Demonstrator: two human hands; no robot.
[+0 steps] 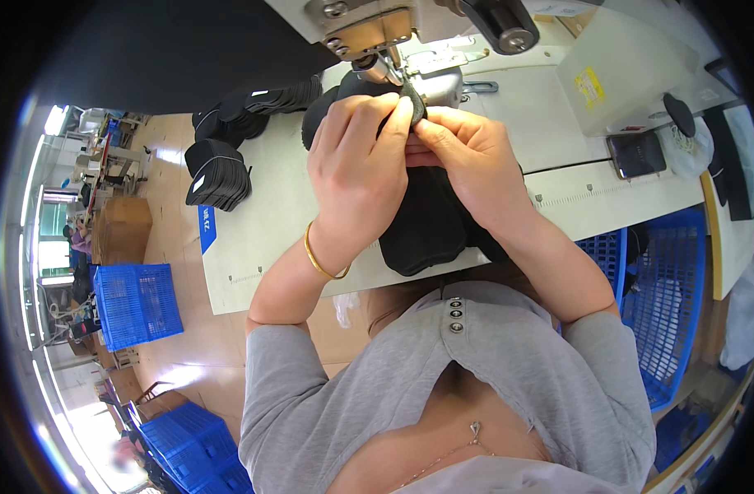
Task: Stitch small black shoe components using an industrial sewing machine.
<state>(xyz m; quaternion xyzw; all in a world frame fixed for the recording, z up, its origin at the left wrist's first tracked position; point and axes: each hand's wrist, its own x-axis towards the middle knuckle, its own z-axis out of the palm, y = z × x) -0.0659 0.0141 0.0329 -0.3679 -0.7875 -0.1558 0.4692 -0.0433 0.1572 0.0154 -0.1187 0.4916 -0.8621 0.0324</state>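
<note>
My left hand [356, 169] and my right hand [472, 160] meet under the head of a sewing machine [369, 33]. Both pinch the edge of a black fabric piece [417, 105] between thumb and fingers, close to the presser foot [393, 66]. More black fabric [319, 115] bulges out behind my left hand. Below my wrists, black padded pieces [422, 226] lie at the table's front edge; whether they join the pinched piece is hidden by my hands.
Bundled stacks of black pieces [216, 177] sit on the white table [270, 222] at the left. A dark phone [636, 155] lies at the right, near a pale box-shaped cover [620, 70]. Blue crates [138, 305] stand on the floor at left; another blue crate [665, 305] is at right.
</note>
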